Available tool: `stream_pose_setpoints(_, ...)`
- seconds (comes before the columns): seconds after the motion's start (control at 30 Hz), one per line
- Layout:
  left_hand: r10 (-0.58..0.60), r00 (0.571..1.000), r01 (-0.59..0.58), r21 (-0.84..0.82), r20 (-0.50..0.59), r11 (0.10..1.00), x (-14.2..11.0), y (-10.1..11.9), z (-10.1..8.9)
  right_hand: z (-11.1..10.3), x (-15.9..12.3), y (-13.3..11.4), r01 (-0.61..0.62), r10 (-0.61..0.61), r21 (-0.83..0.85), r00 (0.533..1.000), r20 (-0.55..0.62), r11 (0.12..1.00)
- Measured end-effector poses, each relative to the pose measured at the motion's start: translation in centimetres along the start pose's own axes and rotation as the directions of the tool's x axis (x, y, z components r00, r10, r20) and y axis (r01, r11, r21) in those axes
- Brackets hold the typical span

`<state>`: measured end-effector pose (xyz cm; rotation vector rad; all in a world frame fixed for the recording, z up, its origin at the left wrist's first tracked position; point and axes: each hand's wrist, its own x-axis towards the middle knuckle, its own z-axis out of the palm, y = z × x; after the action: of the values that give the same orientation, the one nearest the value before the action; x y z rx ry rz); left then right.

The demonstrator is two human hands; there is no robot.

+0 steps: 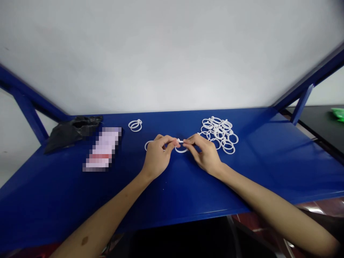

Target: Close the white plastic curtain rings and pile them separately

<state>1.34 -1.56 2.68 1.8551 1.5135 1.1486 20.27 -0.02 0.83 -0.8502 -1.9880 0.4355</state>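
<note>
Between my two hands is a white plastic ring point(181, 152) with a small knob on its rim. My left hand point(158, 156) is closed, thumb and forefinger pinching the knob end from the left. From the right, my right hand point(204, 154) pinches a small white piece at the same spot. Another white ring point(146, 145) shows partly from behind my left hand; the rest of it is hidden. Just beyond my right hand lies a loose pile of similar white rings point(219, 133), several overlapping. A small group of linked or overlapping rings point(135, 125) lies farther back on the left.
All this is on a blue table point(172, 197) against a pale wall point(172, 53). At left lie a pixelated phone-like object point(103, 148) and a crumpled black plastic bag point(71, 132). Blue slanted braces point(302, 104) rise at both sides. A green item point(338, 114) sits far right.
</note>
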Motion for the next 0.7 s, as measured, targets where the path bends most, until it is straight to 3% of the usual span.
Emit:
stream_pose_setpoints(0.23,0.013,0.997,-0.011,0.016,-0.078,1.000,-0.4,-0.2,0.9,0.3,-0.4,0.0,0.055,-0.054,-0.021,0.998,0.035,0.998)
stream_pose_setpoints(0.7,0.129,0.985,-0.127,0.022,-0.112,0.992,-0.9,-0.7,1.5,-0.4,-0.3,-0.2,0.076,-0.068,-0.047,0.986,0.155,0.996)
